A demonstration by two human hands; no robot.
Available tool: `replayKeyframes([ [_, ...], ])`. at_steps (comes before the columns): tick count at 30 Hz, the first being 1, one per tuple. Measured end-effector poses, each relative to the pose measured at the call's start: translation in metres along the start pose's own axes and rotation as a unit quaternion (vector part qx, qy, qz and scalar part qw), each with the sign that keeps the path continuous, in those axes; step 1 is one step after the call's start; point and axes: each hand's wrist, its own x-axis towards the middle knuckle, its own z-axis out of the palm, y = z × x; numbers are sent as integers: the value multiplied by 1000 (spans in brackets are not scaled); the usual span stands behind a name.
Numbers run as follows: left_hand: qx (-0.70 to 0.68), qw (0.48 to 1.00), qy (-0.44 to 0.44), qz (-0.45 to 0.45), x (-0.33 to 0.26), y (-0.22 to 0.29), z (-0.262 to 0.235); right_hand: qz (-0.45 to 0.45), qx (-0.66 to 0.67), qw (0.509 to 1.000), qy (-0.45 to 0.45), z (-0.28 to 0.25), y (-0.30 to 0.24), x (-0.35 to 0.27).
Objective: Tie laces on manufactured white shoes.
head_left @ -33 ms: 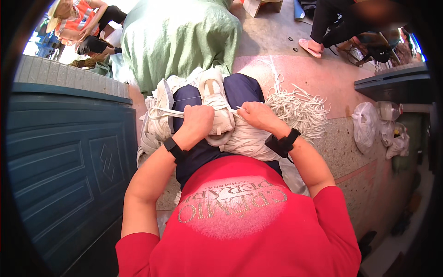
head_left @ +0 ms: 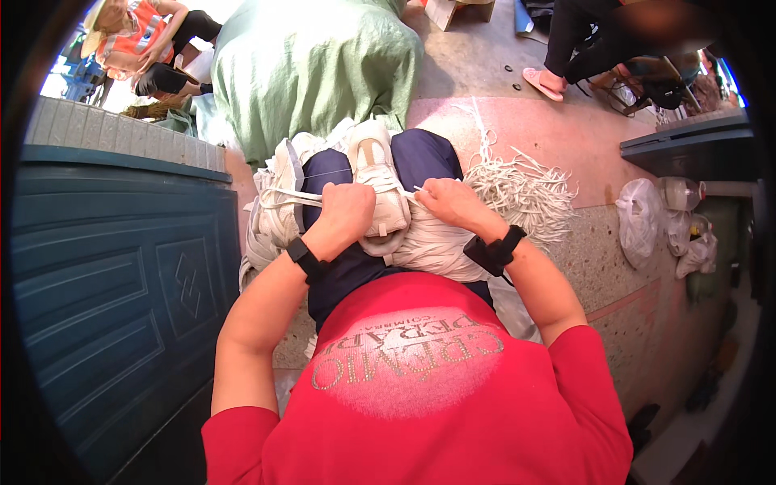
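A cream-white sneaker (head_left: 380, 174) rests between my thighs, its toe end toward me. My left hand (head_left: 347, 212) is closed in a fist on a white shoelace (head_left: 301, 196), part of which sticks out to the left. To the right of the sneaker, my right hand (head_left: 451, 200) pinches the lace's other side, and a short white tip shows at the fingers. Both hands are level with the laced part. More pale shoes (head_left: 281, 182) are bunched by my left leg. A thick bundle of white laces (head_left: 436, 246) lies under my right wrist, near the loose lace ends (head_left: 521, 190).
A green cloth-covered heap (head_left: 315, 73) stands just beyond my knees. On the left is a blue panelled door (head_left: 121, 283). Plastic bags (head_left: 638, 222) hang at the right. One person in an orange vest (head_left: 133, 36) sits far left; another's pink shoe (head_left: 542, 84) shows far right.
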Motion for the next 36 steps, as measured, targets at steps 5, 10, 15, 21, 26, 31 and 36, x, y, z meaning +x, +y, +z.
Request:
replayKeyframes([
  [5, -3, 999, -45, 1, 8, -2, 0, 2, 0, 1000, 7, 1, -1, -1],
  [10, -127, 989, -70, 37, 15, -26, 14, 24, 103, 990, 90, -2, -11, -1],
  [15, -264, 964, -11, 27, 15, -32, 30, -50, 164, 978, 119, 14, -26, 10],
  [21, -171, 981, 90, 31, 1, -19, 21, -93, 167, 977, 95, 26, -31, 14],
  [26, -216, 974, 55, -45, 7, -14, 23, -114, 160, 976, 93, 28, -37, 16],
  [31, -438, 888, 96, -105, 8, -13, 31, -134, 115, 979, 106, 28, -41, 18],
  [36, -492, 861, 74, -106, 1, -21, 20, -173, 56, 979, 88, 29, -34, 29],
])
